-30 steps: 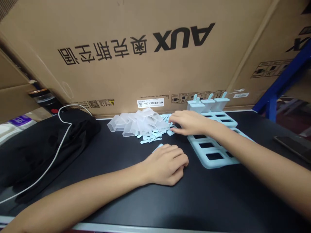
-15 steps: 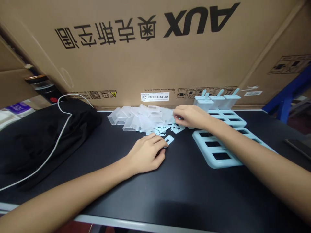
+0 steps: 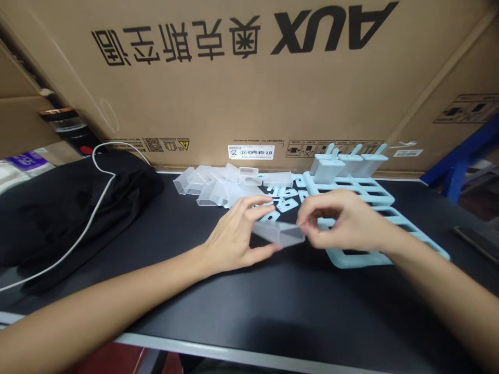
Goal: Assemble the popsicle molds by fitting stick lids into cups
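A clear plastic mould [image 3: 283, 235] lies tilted between my two hands above the black table. My left hand [image 3: 239, 236] holds its left part, thumb below and fingers above. My right hand [image 3: 339, 221] pinches at its right, open end. Behind my left hand is a pile of clear moulds [image 3: 222, 184], with light blue lids and sticks [image 3: 287, 205] scattered at its right. Light blue frames [image 3: 339, 259] with rectangular slots lie partly under my right hand. Several moulds with blue lids and upright sticks [image 3: 329, 169] stand in the rear frame.
A large cardboard box [image 3: 195, 98] stands along the back of the table [image 3: 241, 317]. At the left are a black cloth [image 3: 128, 192], a white cable [image 3: 91, 223] and a dark bottle [image 3: 74, 135]. A dark flat object [image 3: 477, 241] lies at the right edge.
My right hand has come back from the pile toward me. A clear mould is now between both hands. My left hand has opened around it and left the small blue lid.
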A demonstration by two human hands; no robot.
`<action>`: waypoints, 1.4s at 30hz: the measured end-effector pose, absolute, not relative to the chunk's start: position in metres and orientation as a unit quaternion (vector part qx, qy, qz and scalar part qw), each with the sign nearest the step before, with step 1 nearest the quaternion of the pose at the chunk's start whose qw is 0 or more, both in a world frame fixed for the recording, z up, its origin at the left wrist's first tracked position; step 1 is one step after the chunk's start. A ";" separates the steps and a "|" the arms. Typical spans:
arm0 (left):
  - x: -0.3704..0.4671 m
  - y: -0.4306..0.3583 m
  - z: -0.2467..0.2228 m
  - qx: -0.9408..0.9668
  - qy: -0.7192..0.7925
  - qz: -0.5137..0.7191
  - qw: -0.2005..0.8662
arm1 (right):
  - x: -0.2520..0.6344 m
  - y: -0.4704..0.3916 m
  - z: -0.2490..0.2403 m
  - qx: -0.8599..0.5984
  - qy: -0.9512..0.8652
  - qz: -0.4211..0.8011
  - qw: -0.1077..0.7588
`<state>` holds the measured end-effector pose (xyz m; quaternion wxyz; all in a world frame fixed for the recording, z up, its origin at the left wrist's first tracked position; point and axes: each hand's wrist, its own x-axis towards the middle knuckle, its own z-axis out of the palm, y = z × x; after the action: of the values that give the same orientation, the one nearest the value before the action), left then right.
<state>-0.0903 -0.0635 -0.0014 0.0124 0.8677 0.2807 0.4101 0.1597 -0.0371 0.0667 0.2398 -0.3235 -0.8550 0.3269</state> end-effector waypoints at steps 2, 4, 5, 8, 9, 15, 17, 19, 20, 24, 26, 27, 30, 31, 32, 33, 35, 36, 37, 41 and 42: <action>-0.090 -0.065 -0.001 0.896 0.239 0.373 0.035 | 0.149 -0.047 0.064 -0.279 -0.862 0.368 0.209; -0.091 -0.065 -0.003 0.911 0.205 0.351 0.072 | 0.143 -0.047 0.060 -0.267 -0.866 0.373 0.197; -0.091 -0.065 -0.005 0.913 0.189 0.350 0.090 | 0.142 -0.045 0.057 -0.276 -0.873 0.348 0.201; -0.093 -0.062 -0.010 0.920 0.149 0.350 0.097 | 0.149 -0.028 0.044 -0.343 -0.906 0.153 0.195; -0.093 -0.061 -0.010 0.923 0.138 0.348 0.087 | 0.153 -0.022 0.038 -0.361 -0.913 0.079 0.174; -0.091 -0.062 -0.007 0.944 0.144 0.288 0.066 | 0.169 -0.009 0.022 -0.405 -0.911 -0.036 0.073; -0.090 -0.063 -0.006 0.953 0.147 0.259 0.050 | 0.169 -0.012 0.024 -0.398 -0.913 -0.025 0.083; -0.091 -0.063 -0.006 0.960 0.152 0.234 0.027 | 0.169 -0.016 0.026 -0.388 -0.917 -0.002 0.091; -0.091 -0.062 -0.005 0.962 0.158 0.222 0.015 | 0.169 -0.017 0.027 -0.387 -0.918 0.010 0.089; -0.095 -0.059 -0.002 0.967 0.184 0.177 -0.004 | 0.166 -0.021 0.028 -0.404 -0.911 0.032 0.073; -0.096 -0.056 -0.002 0.961 0.202 0.189 0.005 | 0.165 -0.021 0.029 -0.411 -0.906 0.031 0.090; -0.097 -0.055 -0.002 0.955 0.211 0.209 0.008 | 0.164 -0.022 0.030 -0.410 -0.905 0.036 0.108; -0.097 -0.051 -0.006 0.925 0.223 0.307 0.002 | 0.162 -0.027 0.039 -0.403 -0.885 0.117 0.202; -0.096 -0.050 -0.007 0.913 0.220 0.342 -0.001 | 0.160 -0.030 0.043 -0.404 -0.865 0.172 0.242; -0.095 -0.048 -0.009 0.901 0.216 0.375 -0.003 | 0.158 -0.034 0.046 -0.407 -0.837 0.237 0.278; -0.095 -0.047 -0.011 0.890 0.212 0.403 -0.003 | 0.155 -0.038 0.049 -0.406 -0.803 0.308 0.309; -0.094 -0.044 -0.013 0.873 0.206 0.443 0.002 | 0.146 -0.046 0.052 -0.391 -0.730 0.441 0.347; -0.094 -0.043 -0.014 0.867 0.202 0.456 0.004 | 0.140 -0.051 0.051 -0.379 -0.700 0.493 0.351; -0.094 -0.042 -0.014 0.862 0.197 0.466 0.007 | 0.134 -0.055 0.048 -0.369 -0.677 0.533 0.348; -0.097 -0.039 -0.014 0.862 0.174 0.477 0.014 | 0.115 -0.066 0.032 -0.329 -0.657 0.619 0.277; -0.098 -0.039 -0.014 0.866 0.172 0.470 0.014 | 0.113 -0.067 0.028 -0.321 -0.661 0.626 0.260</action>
<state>-0.0982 -0.0392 -0.0136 0.0137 0.8656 0.1723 0.4700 0.1126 -0.0671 0.0284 0.2604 -0.3209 -0.6612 0.6261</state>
